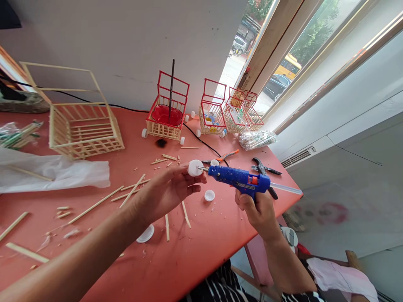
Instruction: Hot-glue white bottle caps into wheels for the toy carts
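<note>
My left hand (176,188) pinches a white bottle cap (195,168) above the middle of the table. In my right hand (256,207) is a blue glue gun (239,178), with a clear glue stick (286,188) sticking out of its back end. The gun's metal nozzle points left and meets the face of the cap; whether glue is flowing I cannot tell. Below them another white cap (209,195) lies on the red table (201,256). A further cap (214,163) is just behind the nozzle. Under my left wrist sits a round white lid (145,234), partly hidden.
Along the wall stand a plain stick basket (85,130), a red-trimmed cart (166,113) with cap wheels, and several smaller baskets (212,111). Pliers (264,167), orange-handled pliers (229,155), a black cord (204,144), loose sticks (94,205) and a plastic bag (78,172) lie around.
</note>
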`<state>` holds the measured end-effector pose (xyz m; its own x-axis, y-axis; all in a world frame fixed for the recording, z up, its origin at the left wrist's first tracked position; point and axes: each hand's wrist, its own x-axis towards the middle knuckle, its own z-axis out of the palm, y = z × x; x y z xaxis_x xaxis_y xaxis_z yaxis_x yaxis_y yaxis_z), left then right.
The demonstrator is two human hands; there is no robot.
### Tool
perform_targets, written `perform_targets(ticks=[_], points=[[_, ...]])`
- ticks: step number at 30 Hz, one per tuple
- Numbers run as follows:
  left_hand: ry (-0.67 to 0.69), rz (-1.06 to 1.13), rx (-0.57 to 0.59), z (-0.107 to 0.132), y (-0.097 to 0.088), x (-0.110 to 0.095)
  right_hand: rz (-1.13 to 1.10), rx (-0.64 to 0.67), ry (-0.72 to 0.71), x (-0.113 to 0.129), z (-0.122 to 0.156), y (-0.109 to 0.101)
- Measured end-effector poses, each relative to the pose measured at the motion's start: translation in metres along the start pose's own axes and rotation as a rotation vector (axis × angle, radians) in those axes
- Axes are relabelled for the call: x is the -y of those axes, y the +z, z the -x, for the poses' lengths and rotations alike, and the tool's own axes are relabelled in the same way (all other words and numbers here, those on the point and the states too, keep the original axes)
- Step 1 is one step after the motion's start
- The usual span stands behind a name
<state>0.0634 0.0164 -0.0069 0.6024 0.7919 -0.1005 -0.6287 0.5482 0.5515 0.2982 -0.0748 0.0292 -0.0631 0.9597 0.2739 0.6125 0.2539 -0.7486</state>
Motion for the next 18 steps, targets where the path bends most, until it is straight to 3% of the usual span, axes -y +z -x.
perform_targets(ticks=[18], points=[[0.001,-0.024,0.012,0.0012,0.0001,-0.0003,0.004,-0.03,-0.036,-0.0005,-0.0022,-0.0009]])
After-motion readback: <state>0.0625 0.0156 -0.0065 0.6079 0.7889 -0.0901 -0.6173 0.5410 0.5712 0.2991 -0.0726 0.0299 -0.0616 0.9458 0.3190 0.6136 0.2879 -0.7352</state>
